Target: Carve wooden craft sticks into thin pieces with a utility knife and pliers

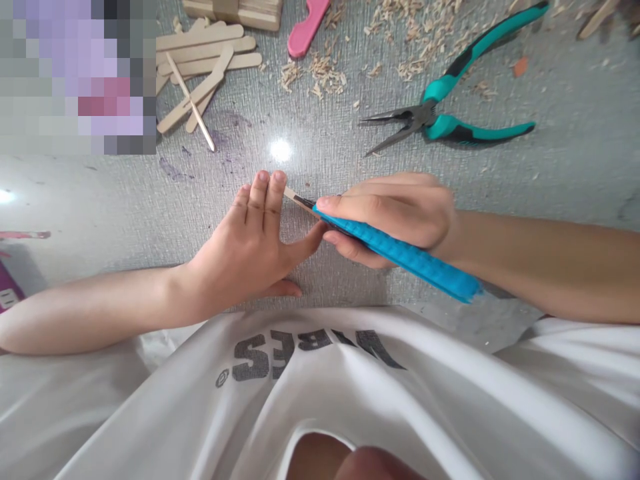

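Observation:
My right hand is wrapped round the ribbed blue handle of a utility knife, which slants up and left. Its dark front end lies beside a narrow pale strip, by the index fingertip of my left hand; whether this is blade or wood I cannot tell. My left hand lies flat with its fingers stretched out and its thumb reaching to the knife's front end. Anything under its fingers is hidden.
Open long-nose pliers with teal handles lie at the back right. Several craft sticks, a thin pointed stick and a bundle of sticks lie at the back left. Wood shavings are scattered near a pink tool.

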`<state>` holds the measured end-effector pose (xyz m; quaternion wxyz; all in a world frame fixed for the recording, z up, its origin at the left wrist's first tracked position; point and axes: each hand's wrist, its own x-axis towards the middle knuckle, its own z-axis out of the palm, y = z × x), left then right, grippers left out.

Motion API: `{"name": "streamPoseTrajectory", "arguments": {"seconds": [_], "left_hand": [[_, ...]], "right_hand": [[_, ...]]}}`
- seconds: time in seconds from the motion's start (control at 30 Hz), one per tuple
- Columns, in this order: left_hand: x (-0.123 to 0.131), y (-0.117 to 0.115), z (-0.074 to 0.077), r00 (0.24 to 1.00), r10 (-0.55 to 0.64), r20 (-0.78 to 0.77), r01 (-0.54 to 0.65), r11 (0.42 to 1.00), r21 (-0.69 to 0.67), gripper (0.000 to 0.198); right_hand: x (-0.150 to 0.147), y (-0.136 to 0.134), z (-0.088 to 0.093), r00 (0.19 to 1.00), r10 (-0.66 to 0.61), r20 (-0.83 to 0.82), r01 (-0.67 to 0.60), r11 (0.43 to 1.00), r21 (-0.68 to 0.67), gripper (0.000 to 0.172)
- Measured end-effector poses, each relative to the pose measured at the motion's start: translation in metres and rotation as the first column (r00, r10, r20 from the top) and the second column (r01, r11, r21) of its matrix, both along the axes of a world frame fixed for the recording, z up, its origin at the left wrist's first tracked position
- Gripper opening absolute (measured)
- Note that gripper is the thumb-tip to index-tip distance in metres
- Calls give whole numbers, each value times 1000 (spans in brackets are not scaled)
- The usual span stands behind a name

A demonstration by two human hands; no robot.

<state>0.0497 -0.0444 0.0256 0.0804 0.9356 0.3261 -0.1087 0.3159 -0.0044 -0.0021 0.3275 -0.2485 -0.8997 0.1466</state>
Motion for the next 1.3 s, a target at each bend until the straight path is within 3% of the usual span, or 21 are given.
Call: {"name": "streamPoseTrajectory", "arguments": {"seconds": [0.2, 0.6, 0.93, 1.3], "left_hand": [[3, 0, 3, 999, -14, -29, 15, 999, 46, 123], [3, 2, 7, 999, -12, -31, 11, 1000, -11, 126], [4, 3, 9, 999, -16, -49, 16, 1000, 6, 126], [2, 3, 1, 999, -6, -37, 6, 1000, -16, 125]], "right_hand": [[2, 1, -1, 999, 9, 31, -10, 999, 41, 24], [0, 4, 2, 998, 51, 46, -56, 991, 123, 16], [5, -1, 2, 996, 64, 58, -72, 986, 148, 20], [7, -2, -6, 997, 56, 44, -59, 995, 75, 29]]}}
